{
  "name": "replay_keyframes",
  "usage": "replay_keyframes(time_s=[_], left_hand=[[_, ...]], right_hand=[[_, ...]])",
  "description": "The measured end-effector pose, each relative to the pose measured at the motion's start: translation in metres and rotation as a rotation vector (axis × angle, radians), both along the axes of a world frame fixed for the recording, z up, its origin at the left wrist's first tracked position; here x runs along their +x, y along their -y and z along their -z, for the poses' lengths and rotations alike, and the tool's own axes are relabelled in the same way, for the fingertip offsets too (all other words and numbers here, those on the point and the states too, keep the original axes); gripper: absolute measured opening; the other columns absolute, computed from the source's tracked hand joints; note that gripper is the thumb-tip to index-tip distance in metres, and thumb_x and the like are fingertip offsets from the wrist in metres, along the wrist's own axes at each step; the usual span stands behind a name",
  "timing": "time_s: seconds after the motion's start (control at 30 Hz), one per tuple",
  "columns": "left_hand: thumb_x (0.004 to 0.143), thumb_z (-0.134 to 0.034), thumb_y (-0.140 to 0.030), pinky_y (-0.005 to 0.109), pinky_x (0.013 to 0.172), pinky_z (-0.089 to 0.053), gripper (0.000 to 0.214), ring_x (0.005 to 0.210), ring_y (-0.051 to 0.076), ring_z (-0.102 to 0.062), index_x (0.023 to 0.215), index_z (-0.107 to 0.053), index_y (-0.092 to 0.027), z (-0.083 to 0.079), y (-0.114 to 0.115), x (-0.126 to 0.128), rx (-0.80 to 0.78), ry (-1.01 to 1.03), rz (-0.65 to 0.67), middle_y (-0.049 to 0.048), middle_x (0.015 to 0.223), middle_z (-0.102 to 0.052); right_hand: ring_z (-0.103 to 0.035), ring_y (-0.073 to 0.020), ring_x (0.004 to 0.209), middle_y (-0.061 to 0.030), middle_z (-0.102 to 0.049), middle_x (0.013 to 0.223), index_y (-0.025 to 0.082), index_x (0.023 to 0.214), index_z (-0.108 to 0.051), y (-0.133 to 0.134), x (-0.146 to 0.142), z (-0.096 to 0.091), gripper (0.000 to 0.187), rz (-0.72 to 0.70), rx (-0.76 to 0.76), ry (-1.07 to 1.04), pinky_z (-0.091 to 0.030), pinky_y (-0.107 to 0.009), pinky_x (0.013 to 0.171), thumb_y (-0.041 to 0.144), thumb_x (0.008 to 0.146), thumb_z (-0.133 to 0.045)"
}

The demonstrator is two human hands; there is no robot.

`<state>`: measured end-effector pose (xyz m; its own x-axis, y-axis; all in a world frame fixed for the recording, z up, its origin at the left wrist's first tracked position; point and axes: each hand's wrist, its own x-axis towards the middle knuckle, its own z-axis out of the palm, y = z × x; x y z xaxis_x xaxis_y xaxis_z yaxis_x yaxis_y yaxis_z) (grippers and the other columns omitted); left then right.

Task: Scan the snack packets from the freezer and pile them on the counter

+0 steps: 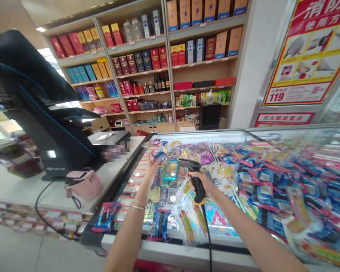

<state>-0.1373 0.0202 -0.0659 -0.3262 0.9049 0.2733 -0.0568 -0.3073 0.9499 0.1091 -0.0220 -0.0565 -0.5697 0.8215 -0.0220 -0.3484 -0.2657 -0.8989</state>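
My left hand point(153, 161) grips a small blue snack packet point(160, 155) over the far left part of the glass-topped display case. In my right hand point(200, 180) is a black handheld barcode scanner point(197, 185) with yellow trim, its head tilted left toward the packet. A black cable point(208, 234) drops from the scanner's handle over the case's front edge. Beneath both hands lie several colourful packets. Near the front edge are a blue packet point(160, 224) and a clear-wrapped snack point(186, 226); another blue-and-pink packet point(105, 217) sits at the left corner.
A pink cup point(86, 185) and a black checkout terminal point(59, 151) stand on the white counter point(113, 175) at left. Many blue packets point(265, 194) are heaped on the right. Shelves of boxed goods point(141, 60) line the back wall, beside a red poster point(308, 56).
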Motion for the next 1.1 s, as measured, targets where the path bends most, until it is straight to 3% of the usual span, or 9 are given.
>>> replay_keyframes(time_s=[0.13, 0.3, 0.6, 0.83, 0.97, 1.1], left_hand=[[0.068, -0.069, -0.048, 0.024, 0.059, -0.05, 0.063, 0.065, 0.013, -0.066, 0.122, -0.045, -0.024, 0.004, 0.002, -0.002, -0.013, -0.052, -0.003, 0.0038, 0.095, -0.066], [0.072, -0.064, -0.049, 0.019, 0.045, -0.041, 0.055, 0.05, 0.008, -0.058, 0.117, -0.053, -0.022, 0.0, 0.007, 0.004, -0.054, -0.106, -0.052, 0.0001, 0.081, -0.065], [0.073, -0.064, -0.045, 0.017, 0.044, -0.037, 0.05, 0.049, 0.007, -0.056, 0.116, -0.056, -0.021, -0.003, 0.01, 0.005, -0.059, -0.109, -0.042, -0.0018, 0.074, -0.063], [0.072, -0.064, -0.047, 0.019, 0.053, -0.047, 0.047, 0.063, 0.011, -0.064, 0.111, -0.055, -0.023, -0.006, 0.011, 0.007, -0.105, -0.071, -0.054, 0.0003, 0.083, -0.065], [0.067, -0.07, -0.044, 0.025, 0.068, -0.054, 0.048, 0.067, 0.01, -0.064, 0.107, -0.051, -0.024, -0.019, 0.014, 0.027, -0.102, 0.028, -0.022, 0.0, 0.091, -0.064], [0.058, -0.079, -0.04, 0.028, 0.069, -0.053, 0.06, 0.07, 0.013, -0.064, 0.107, -0.049, -0.022, -0.039, 0.013, 0.078, -0.063, -0.106, 0.068, -0.0012, 0.082, -0.064]], right_hand=[[-0.043, -0.0111, 0.027, 0.0032, -0.052, 0.037, 0.019, 0.074, -0.053, 0.007, -0.005, -0.004, 0.025, 0.019, 0.126, 0.131, -0.034, -0.021, 0.029, 0.043, 0.073, -0.06], [-0.041, -0.0112, 0.026, 0.0051, -0.052, 0.036, 0.02, 0.079, -0.05, 0.014, -0.006, -0.008, 0.021, 0.008, 0.277, 0.257, -0.035, -0.021, 0.03, 0.038, 0.076, -0.061], [-0.043, -0.0112, 0.027, 0.0038, -0.053, 0.037, 0.02, 0.076, -0.052, 0.015, -0.003, -0.007, 0.019, -0.016, 0.291, 0.262, -0.035, -0.022, 0.031, 0.037, 0.077, -0.059], [-0.042, -0.0108, 0.027, 0.0036, -0.052, 0.036, 0.019, 0.072, -0.052, 0.013, -0.005, -0.016, 0.021, 0.006, 0.206, 0.17, -0.035, -0.021, 0.03, 0.039, 0.073, -0.061], [-0.042, -0.0103, 0.028, 0.0035, -0.051, 0.037, 0.019, 0.072, -0.053, 0.007, 0.01, -0.039, 0.024, 0.059, 0.123, 0.032, -0.034, -0.021, 0.03, 0.042, 0.07, -0.059], [-0.041, -0.0103, 0.03, 0.0036, -0.05, 0.039, 0.019, 0.073, -0.053, 0.003, 0.063, -0.065, 0.022, 0.158, 0.13, -0.015, -0.033, -0.022, 0.031, 0.041, 0.071, -0.059]])
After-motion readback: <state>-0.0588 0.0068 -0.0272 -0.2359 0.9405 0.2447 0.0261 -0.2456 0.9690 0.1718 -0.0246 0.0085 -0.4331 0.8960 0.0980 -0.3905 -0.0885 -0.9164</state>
